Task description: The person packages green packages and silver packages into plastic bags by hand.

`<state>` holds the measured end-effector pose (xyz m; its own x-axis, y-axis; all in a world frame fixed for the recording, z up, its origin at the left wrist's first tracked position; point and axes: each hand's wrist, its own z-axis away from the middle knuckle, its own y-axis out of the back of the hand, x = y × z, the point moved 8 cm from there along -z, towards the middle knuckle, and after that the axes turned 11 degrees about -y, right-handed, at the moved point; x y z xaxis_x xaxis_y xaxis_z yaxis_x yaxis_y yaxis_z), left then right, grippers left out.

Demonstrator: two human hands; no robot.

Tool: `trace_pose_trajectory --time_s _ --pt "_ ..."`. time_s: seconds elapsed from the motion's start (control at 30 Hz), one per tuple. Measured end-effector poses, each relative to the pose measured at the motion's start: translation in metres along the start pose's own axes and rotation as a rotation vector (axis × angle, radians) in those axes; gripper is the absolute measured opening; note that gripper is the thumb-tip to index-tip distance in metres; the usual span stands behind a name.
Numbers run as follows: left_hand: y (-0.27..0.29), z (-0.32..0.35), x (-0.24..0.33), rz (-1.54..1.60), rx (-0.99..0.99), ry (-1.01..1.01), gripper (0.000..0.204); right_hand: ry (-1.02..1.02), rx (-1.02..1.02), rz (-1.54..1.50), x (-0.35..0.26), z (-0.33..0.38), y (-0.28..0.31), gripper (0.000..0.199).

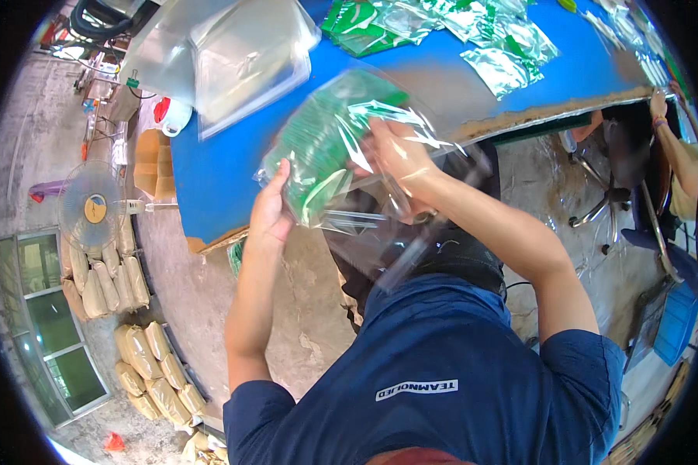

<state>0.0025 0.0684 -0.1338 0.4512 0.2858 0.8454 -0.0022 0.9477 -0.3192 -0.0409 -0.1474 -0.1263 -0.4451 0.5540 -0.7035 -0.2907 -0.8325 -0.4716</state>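
Above the blue table's near edge hangs a large clear plastic bag (364, 219) with a stack of green packets (318, 136) inside it. My left hand (274, 208) is closed on the stack's left side through the film, thumb up along the edge. My right hand (399, 159) is at the stack's right end, its fingers curled behind shiny, blurred film. What those fingers grip is hidden by glare. The bag's loose end hangs down toward my lap.
On the blue table (217, 174) lie a pile of clear bags (248, 62) and several green and silver packets (504, 66). A white pot (177, 118) and a fan (93, 208) stand left. Filled sacks (163, 372) lie on the floor. Another person's arm (675, 147) is at right, near a wheeled chair (609, 194).
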Motion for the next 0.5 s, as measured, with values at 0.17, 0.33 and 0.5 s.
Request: trace_pose_trajectory --time_s 0.17,0.33,0.5 --pt "0.057 -0.032 0.044 -0.388 0.125 -0.288 0.047 -0.097 -0.371 -0.152 0.061 0.010 -0.017 0.049" --pt "-0.007 0.046 0.106 -0.920 0.040 -0.851 0.033 -0.227 -0.522 -0.079 0.107 0.084 -0.039 0.041" --pt "-0.173 0.191 0.089 -0.036 -0.978 -0.621 0.018 -0.170 -1.124 0.605 0.095 0.144 -0.070 0.039"
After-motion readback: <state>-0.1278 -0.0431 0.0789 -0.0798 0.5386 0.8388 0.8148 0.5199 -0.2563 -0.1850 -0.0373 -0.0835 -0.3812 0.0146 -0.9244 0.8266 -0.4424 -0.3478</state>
